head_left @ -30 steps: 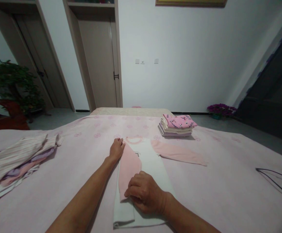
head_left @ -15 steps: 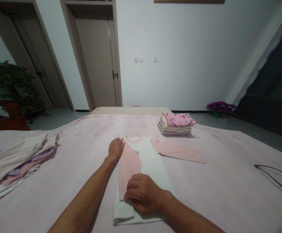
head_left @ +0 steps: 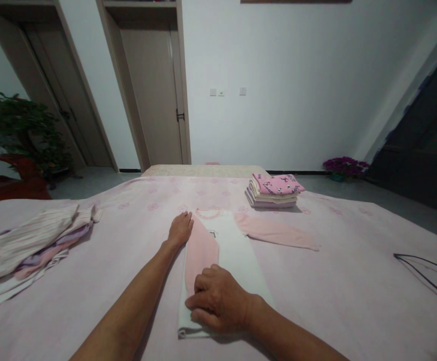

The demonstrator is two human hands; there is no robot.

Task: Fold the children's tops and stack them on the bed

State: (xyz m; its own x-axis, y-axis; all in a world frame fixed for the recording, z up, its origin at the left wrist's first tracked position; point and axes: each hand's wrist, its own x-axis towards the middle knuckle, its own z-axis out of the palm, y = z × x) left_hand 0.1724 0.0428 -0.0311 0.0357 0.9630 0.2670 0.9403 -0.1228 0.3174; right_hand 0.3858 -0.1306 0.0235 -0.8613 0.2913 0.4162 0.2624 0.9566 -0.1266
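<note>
A small white top with pink sleeves (head_left: 233,245) lies flat on the pink bedspread (head_left: 316,296) in front of me. Its left sleeve is folded down over the white body; its right sleeve (head_left: 276,232) stretches out to the right. My left hand (head_left: 180,228) rests flat by the shoulder, fingers stretched beside the pink neckline. My right hand (head_left: 218,300) lies low on the garment with its fingers curled and pressing the end of the folded sleeve near the hem.
A folded stack topped by a bright pink piece (head_left: 274,190) sits at the far right of the bed. A loose pile of striped and lilac clothes (head_left: 26,245) lies at the left. A dark wire hanger (head_left: 425,273) rests at the right edge. Doors, a plant and flowers stand beyond.
My right hand has slid a little left and toward the hem over the folded sleeve. My left hand stays by the shoulder.
</note>
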